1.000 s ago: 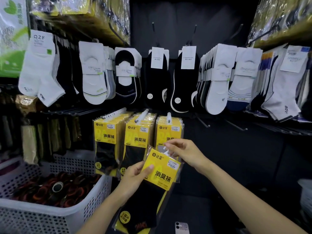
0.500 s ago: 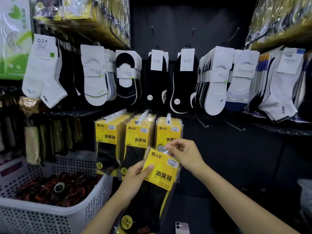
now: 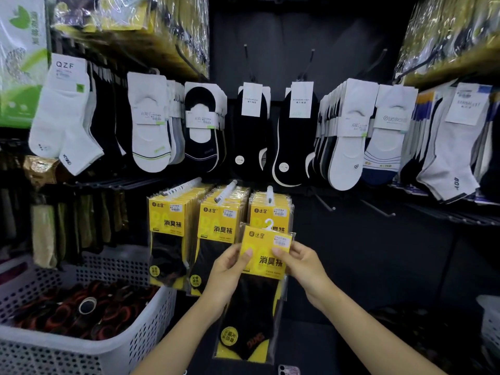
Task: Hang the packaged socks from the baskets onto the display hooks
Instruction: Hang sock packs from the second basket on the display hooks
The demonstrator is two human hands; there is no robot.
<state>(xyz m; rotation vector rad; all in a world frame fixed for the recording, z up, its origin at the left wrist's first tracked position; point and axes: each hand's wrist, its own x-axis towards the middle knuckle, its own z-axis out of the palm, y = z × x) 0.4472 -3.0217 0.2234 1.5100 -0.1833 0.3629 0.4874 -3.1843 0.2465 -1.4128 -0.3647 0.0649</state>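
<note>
Both hands are on it! The left hand [image 3: 227, 272] pinches the yellow-carded sock packet [image 3: 263, 266] at its nine o'clock edge, thumb flat on the front of the card and the other fingers tucked behind. The right hand [image 3: 305, 263] pinches the three o'clock edge the same way, thumb just below the price sticker. The packet is upright between them, with black sock showing through the clear wrap underneath. Its top edge overlaps the front of the right-hand stack [image 3: 270, 212] of matching packets. That stack hangs from a white-tipped hook [image 3: 269, 192] at twelve o'clock of the held packet, whose top is below the hook's tip, not threaded on. Two more yellow stacks [image 3: 219, 220] hang at ten and eleven o'clock. At eight o'clock of the view a white perforated basket [image 3: 146, 328] holds dark socks with red trim [image 3: 81, 307].
</note>
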